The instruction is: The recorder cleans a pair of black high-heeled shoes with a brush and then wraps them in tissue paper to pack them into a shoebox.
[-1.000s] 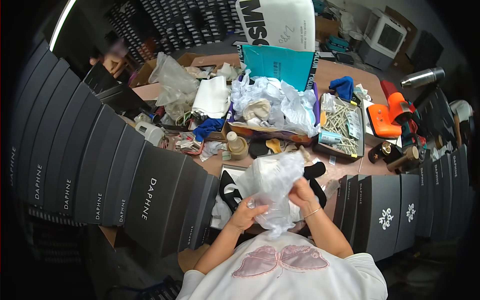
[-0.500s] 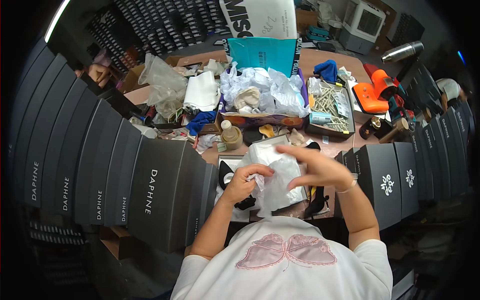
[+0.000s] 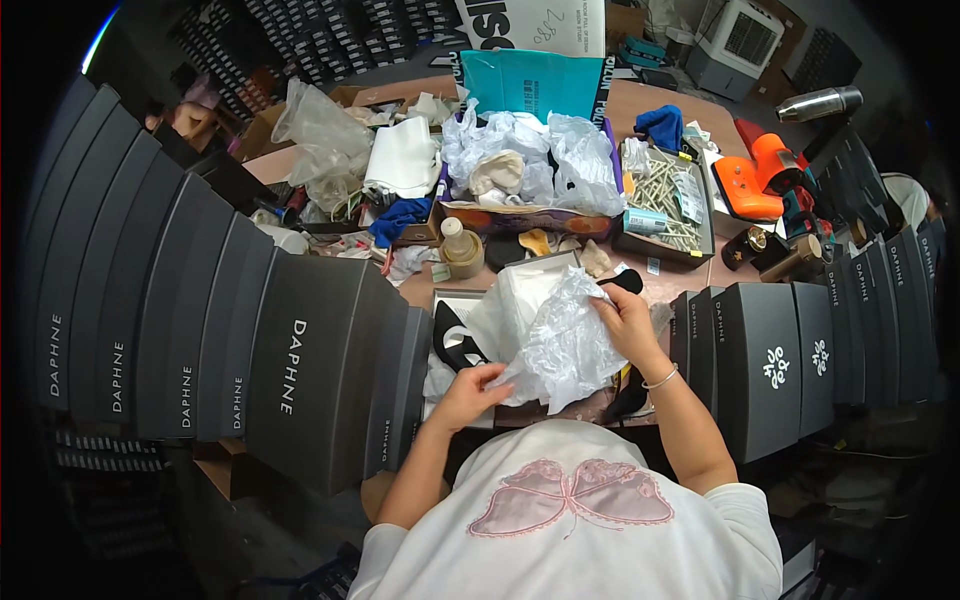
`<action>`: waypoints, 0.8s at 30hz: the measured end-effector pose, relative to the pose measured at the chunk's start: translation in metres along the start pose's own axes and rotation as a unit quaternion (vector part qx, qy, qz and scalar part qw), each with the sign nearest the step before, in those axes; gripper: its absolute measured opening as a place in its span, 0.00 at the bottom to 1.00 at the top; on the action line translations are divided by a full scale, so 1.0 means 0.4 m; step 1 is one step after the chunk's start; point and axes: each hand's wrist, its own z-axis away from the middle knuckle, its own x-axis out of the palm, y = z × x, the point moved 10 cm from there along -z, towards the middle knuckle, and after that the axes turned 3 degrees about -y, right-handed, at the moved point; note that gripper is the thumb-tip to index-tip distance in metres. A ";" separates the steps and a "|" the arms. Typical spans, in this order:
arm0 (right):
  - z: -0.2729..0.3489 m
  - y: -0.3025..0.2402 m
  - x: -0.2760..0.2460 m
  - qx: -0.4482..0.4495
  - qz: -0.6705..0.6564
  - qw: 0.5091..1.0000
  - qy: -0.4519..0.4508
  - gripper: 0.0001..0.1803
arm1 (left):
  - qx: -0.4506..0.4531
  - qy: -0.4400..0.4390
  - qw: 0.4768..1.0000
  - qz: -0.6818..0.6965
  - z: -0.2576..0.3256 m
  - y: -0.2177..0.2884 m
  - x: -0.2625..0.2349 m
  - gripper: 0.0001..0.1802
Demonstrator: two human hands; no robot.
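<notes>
A crinkled sheet of white tissue paper [image 3: 562, 345] spreads between my hands above the table. My right hand [image 3: 628, 318] pinches its upper right corner. At the lower left edge of the sheet, my left hand [image 3: 472, 397] has its fingers closed on the paper. Behind and partly under the sheet lies an open shoe box [image 3: 540, 268] with white paper in it. A black strappy shoe [image 3: 455, 340] rests in the box part at the left. Another black item [image 3: 627, 282] shows beyond my right hand, mostly covered.
Dark grey shoe boxes stand stacked on the left [image 3: 310, 370] and right [image 3: 757, 365]. Behind the work spot are a bottle [image 3: 460, 248], a carton of crumpled tissue [image 3: 535, 222] and a tray of small white sticks [image 3: 655, 190]. An orange tool [image 3: 750, 188] sits at the far right.
The tissue paper, bunched up before, is now opened out wide. My right hand has gone from spread fingers to gripping its corner; my left hand has moved lower and left.
</notes>
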 end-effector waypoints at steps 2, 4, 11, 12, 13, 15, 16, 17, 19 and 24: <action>0.017 -0.021 0.030 0.007 0.022 0.998 -0.052 0.07 | 0.083 -0.035 0.979 0.182 0.008 0.011 -0.005 0.27; 0.031 -0.084 0.087 -0.001 0.055 0.991 -0.124 0.07 | 0.147 0.018 0.950 0.276 -0.029 0.086 -0.001 0.28; 0.132 -0.220 0.194 -0.266 0.280 0.891 -0.238 0.26 | 0.043 0.034 0.948 0.312 -0.142 -0.022 -0.001 0.17; 0.166 -0.211 0.224 -0.288 0.319 0.857 -0.286 0.30 | 0.035 -0.001 0.902 0.431 -0.149 -0.039 0.006 0.17; 0.185 -0.193 0.240 -0.283 0.336 0.846 -0.302 0.34 | 0.023 -0.009 0.942 0.334 -0.168 -0.086 -0.006 0.23; 0.178 -0.163 0.228 -0.260 0.346 0.855 -0.285 0.34 | 0.036 -0.053 0.928 0.367 -0.129 -0.008 0.036 0.23; 0.174 -0.156 0.223 -0.252 0.350 0.859 -0.276 0.34 | 0.045 -0.072 0.920 0.383 -0.103 0.035 0.055 0.24; 0.174 -0.152 0.230 -0.245 0.344 0.866 -0.269 0.33 | 0.044 -0.084 0.905 0.415 -0.090 0.046 0.070 0.26; 0.165 -0.131 0.241 -0.205 0.346 0.873 -0.275 0.33 | 0.055 -0.066 0.899 0.429 -0.076 0.002 0.071 0.29; 0.167 -0.100 0.251 -0.173 0.352 0.860 -0.328 0.33 | 0.072 -0.007 0.934 0.350 -0.060 0.001 0.086 0.28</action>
